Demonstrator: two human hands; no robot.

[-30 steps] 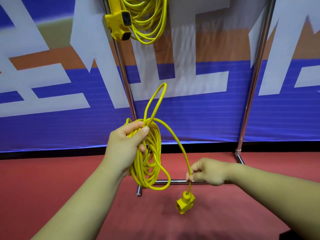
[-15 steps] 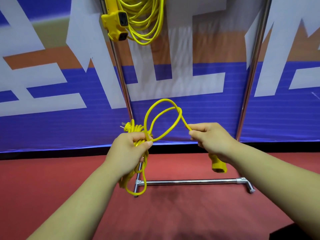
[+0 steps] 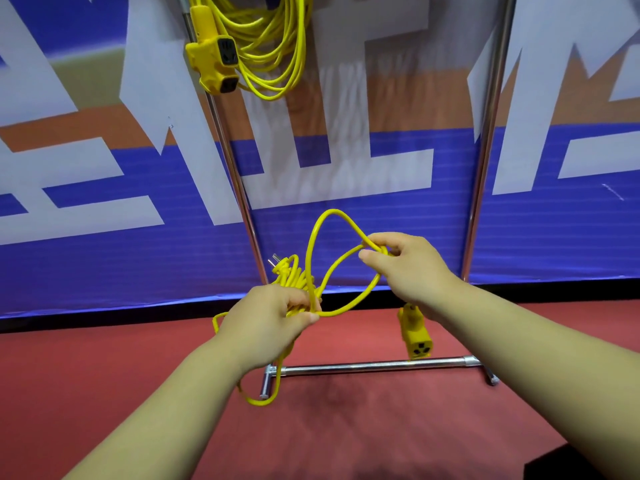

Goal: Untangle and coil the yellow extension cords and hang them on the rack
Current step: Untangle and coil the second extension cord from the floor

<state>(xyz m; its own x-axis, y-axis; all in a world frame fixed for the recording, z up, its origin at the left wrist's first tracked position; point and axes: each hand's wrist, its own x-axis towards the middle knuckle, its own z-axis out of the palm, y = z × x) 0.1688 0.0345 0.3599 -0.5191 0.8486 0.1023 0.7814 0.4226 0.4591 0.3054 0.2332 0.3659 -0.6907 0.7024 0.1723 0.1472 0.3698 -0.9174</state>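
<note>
One fresh loop point(image 3: 332, 211) stands above and between the two hands. The left grip point(image 3: 273, 317) is curled round the gathered turns of the yellow extension cord point(image 3: 298, 282), thumb pressed over the strands. The plug point(image 3: 277, 263) pokes out just above its knuckles, and the lower turns hang below its wrist, in front of the base bar of the rack point(image 3: 363, 368). The right grip point(image 3: 412, 268) pinches the cord between thumb and fingertips at the loop's far side, higher than the left grip and near it. The socket end point(image 3: 415, 337) dangles below its wrist.

A second ago the right grip was low, well under the left grip, pinching the cord just above the socket, with one long slack strand running between them. Since then it has come up and inward, folding that last stretch into a turn. Over the last half second the loop has grown taller and the socket has swung so that its face shows.

This looks like the final turn, since only the short tail to the socket seems uncoiled. The next move is probably to lay the loop into the left grip and lift the bundle to the rack, where another coiled cord point(image 3: 273, 46) already hangs high above the left grip. Turns could slip from the left grip during that hand-over.
</note>
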